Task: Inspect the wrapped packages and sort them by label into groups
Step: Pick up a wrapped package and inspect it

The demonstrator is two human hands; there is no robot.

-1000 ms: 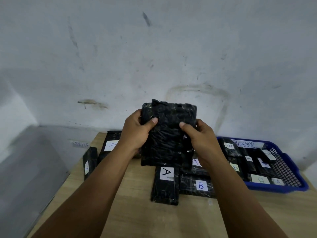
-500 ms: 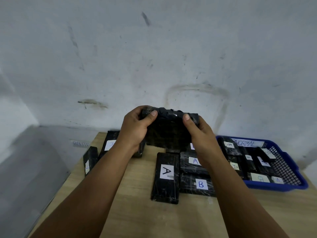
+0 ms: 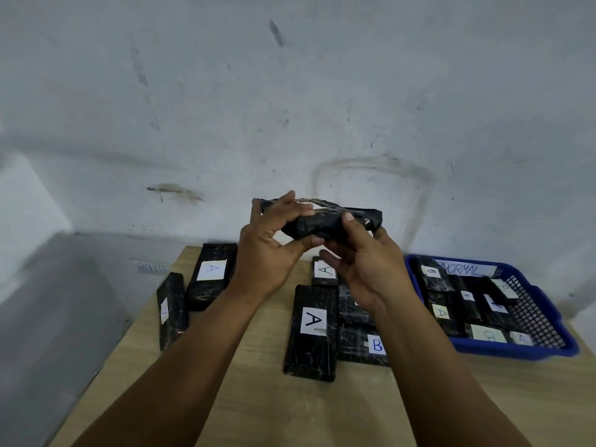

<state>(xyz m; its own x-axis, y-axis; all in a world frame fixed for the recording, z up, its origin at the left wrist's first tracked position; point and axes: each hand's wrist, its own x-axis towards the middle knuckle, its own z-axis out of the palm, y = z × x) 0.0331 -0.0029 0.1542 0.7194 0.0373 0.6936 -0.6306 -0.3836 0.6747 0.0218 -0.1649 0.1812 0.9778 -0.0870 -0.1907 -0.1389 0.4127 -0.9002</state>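
Near the centre of the frame I see both hands holding one black wrapped package [image 3: 325, 221] up in the air, above the wooden table [image 3: 251, 398] and in front of the grey wall [image 3: 290, 91]. The package lies nearly flat, edge-on to me, so I cannot read any label on it. My left hand [image 3: 267, 253] grips its left end, fingers curled over the top and thumb underneath. My right hand [image 3: 367, 262] holds it from below at the right, thumb pressed on the near face and fingers curled under.

Below the hands, at centre frame, a package marked A [image 3: 311, 333] lies lengthwise on the table, touching a package marked B [image 3: 361, 345] on its right. Just behind them sits a smaller package with an A label [image 3: 324, 271] (seen upside down). Towards the left of the frame lie two more: one with an A label [image 3: 211, 275] and, beside it at the table's left edge, a narrow package [image 3: 171, 309] whose label I cannot make out.

At the right of the frame a blue mesh tray [image 3: 548, 321] holds several labelled black packages; a strip on its far rim reads NORMAL, its first letters hidden by a package.
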